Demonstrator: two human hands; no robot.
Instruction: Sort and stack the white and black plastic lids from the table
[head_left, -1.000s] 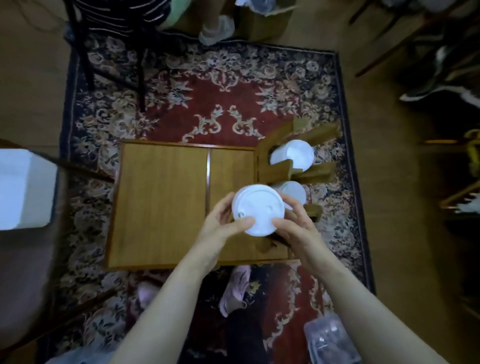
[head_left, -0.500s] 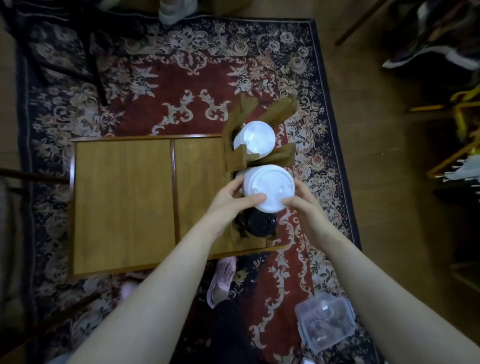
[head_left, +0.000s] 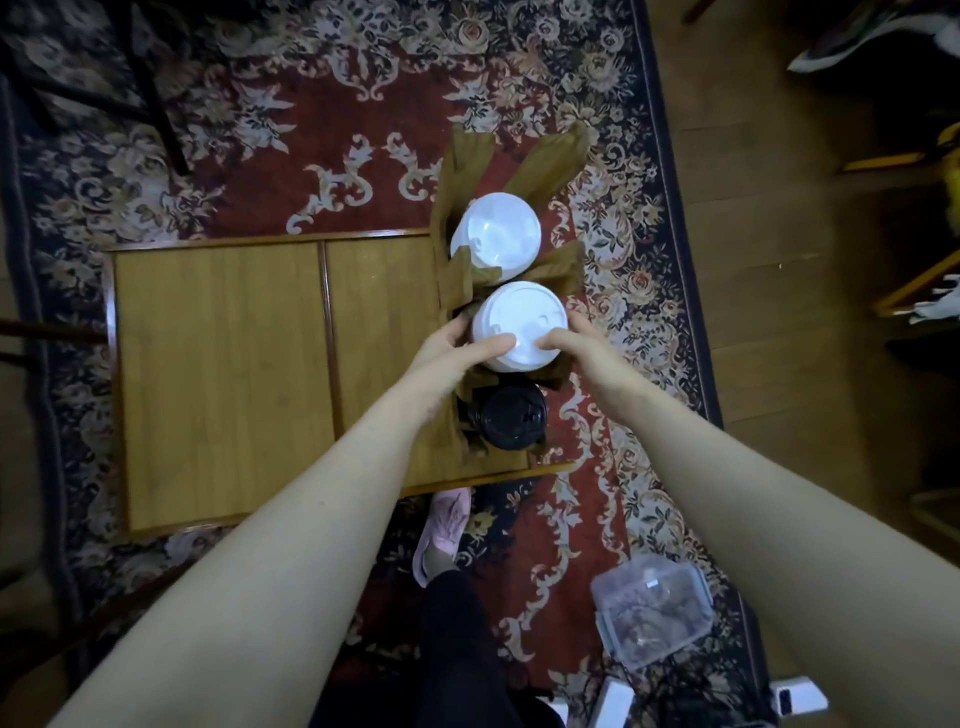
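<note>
Two white lid stacks (head_left: 496, 234) (head_left: 521, 325) and one black lid stack (head_left: 512, 415) stand in one cardboard holder (head_left: 457, 280). One wooden table (head_left: 223, 364), one clear plastic box (head_left: 652, 608) and one pink shoe (head_left: 447, 525) show. Two hands (head_left: 441, 351) (head_left: 587, 353) are in view.

A dim room with a patterned rug on a wooden floor.
A low rectangular wooden table (head_left: 223, 374) stands on a red and dark-blue floral rug (head_left: 291, 119). Brown wooden floorboards (head_left: 769, 291) lie on the right, and dark thin chair legs (head_left: 156, 98) stand far left.
</note>
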